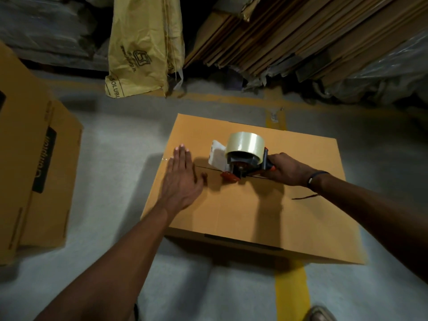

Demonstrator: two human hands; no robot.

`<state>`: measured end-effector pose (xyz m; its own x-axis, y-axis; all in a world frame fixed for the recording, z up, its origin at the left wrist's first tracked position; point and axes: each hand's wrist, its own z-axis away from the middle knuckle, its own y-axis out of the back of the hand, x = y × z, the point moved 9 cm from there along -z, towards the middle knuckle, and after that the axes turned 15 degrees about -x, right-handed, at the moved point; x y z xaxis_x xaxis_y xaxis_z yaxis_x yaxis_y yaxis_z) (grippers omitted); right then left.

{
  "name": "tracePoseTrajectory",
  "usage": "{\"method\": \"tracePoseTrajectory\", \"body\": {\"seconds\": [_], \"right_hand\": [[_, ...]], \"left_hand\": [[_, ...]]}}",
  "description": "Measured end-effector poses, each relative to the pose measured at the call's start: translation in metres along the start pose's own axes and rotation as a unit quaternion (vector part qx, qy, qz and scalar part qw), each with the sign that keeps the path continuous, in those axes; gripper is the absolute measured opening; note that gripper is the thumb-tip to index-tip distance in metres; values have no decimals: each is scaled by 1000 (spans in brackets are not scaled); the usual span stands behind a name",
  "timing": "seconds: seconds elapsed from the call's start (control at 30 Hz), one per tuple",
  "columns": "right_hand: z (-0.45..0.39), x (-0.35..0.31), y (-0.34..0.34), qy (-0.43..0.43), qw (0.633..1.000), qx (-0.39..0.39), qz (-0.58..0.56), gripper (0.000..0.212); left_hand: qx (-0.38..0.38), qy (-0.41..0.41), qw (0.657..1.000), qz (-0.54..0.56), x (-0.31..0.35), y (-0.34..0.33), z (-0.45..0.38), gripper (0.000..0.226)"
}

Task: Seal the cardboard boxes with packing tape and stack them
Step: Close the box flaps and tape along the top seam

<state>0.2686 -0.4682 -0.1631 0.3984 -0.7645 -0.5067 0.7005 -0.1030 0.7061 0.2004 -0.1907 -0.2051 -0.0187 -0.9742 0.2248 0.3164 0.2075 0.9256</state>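
A closed brown cardboard box (243, 212) sits on the grey floor in the middle of the view, its top flaps meeting in a seam that runs left to right. On that seam stands a tape dispenser (240, 158) with a roll of clear tape and an orange and grey frame. My right hand (287, 170) grips its handle from the right. My left hand (183, 177) lies flat with straight fingers on the left part of the box top, just left of the dispenser.
Other brown cardboard boxes (30, 172) stand at the left edge. Flattened cardboard sheets (289, 33) lean at the back right, next to a yellow sack (143, 45). Yellow floor lines (293, 290) run under the box. A shoe tip (322, 313) shows at the bottom.
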Motion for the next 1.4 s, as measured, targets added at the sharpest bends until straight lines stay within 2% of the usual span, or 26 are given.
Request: {"method": "tracePoseTrajectory", "body": {"seconds": [0.1, 0.2, 0.4, 0.5, 0.63, 0.8, 0.9, 1.0, 1.03, 1.17, 1.23, 1.33, 1.4], "right_hand": [[-1, 3, -2, -2, 1000, 3, 2, 8], [-2, 5, -2, -4, 1000, 9, 1, 11], [1, 2, -1, -16, 1000, -1, 4, 21], [10, 5, 0, -15, 1000, 1, 15, 23], [58, 47, 2, -42, 999, 0, 13, 9], [140, 117, -1, -103, 994, -10, -23, 3], [155, 123, 1, -120, 992, 7, -25, 21], [154, 122, 2, -118, 993, 28, -14, 8], [154, 124, 3, -119, 992, 38, -10, 17], [153, 129, 2, -140, 989, 49, -8, 41], [153, 129, 1, -146, 988, 48, -13, 52], [153, 126, -1, -154, 987, 42, -32, 58], [151, 119, -3, -157, 986, 45, -32, 46]], "left_hand": [[13, -38, 999, 16, 41, -8, 8, 91], [29, -144, 989, -33, 88, -15, 14, 64], [25, -157, 986, -42, 96, -20, 15, 51], [13, -157, 986, -49, 94, -22, 14, 62], [-34, -126, 991, -12, 88, -31, 9, 82], [-42, -109, 993, -21, 88, -33, 11, 84], [-5, -103, 995, -3, 91, -24, 15, 82], [-15, -73, 997, 6, 108, -26, 30, 85], [-36, -74, 997, 6, 121, -33, 37, 89], [-118, -158, 980, -25, 202, -65, 85, 117], [-145, -192, 968, -73, 217, -77, 95, 125], [-137, -234, 955, -118, 208, -79, 89, 114], [-140, -248, 949, -135, 197, -79, 83, 108]]}}
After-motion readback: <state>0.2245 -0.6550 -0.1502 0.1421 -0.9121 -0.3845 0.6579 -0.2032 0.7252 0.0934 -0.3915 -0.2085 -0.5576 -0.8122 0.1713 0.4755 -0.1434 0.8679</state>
